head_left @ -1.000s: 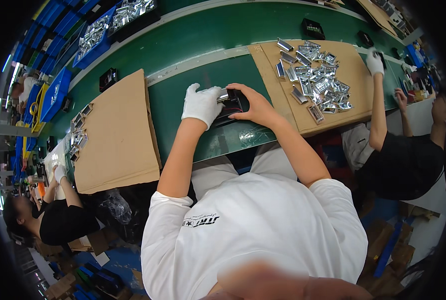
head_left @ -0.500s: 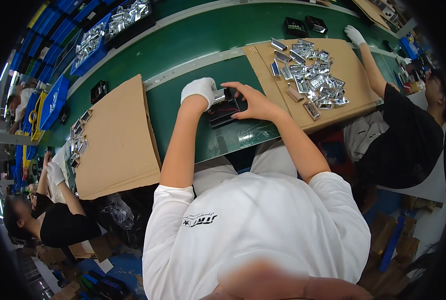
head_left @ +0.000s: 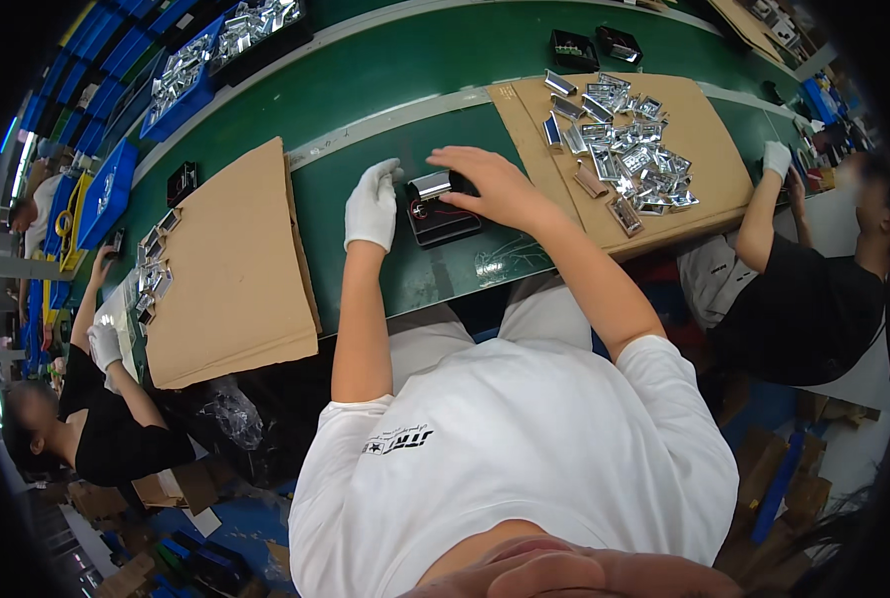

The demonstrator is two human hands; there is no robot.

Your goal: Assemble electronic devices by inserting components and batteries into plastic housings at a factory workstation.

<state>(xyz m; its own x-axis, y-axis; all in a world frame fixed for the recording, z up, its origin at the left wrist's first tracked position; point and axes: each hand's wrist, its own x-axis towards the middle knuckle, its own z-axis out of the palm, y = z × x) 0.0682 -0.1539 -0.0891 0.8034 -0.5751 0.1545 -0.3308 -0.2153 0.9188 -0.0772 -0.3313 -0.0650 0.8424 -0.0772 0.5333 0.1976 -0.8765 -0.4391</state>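
Observation:
A small black box (head_left: 447, 229) lies on the green worktop in front of me. At its far side sits a shiny chrome casing (head_left: 431, 185), and thin red wires loop beside it. My left hand (head_left: 373, 207), in a white glove, is upright just left of the box, empty with its fingers apart from the casing. My bare right hand (head_left: 500, 189) reaches over the box's right side with fingers stretched out and the thumb close to the wires. Whether that thumb touches the box I cannot tell.
Chrome casings (head_left: 636, 159) are heaped on a cardboard sheet (head_left: 714, 130) at right. Several more (head_left: 156, 261) lie on a left cardboard sheet (head_left: 230, 269). Black boxes (head_left: 574, 48) stand at the back. Blue bins (head_left: 180, 85) line the far left. Co-workers (head_left: 814, 289) sit on both sides.
My left hand has come off the box to the left and opened. My right fingers have lifted and straightened, showing the casing. The right co-worker's gloved hand has drawn back nearer their body.

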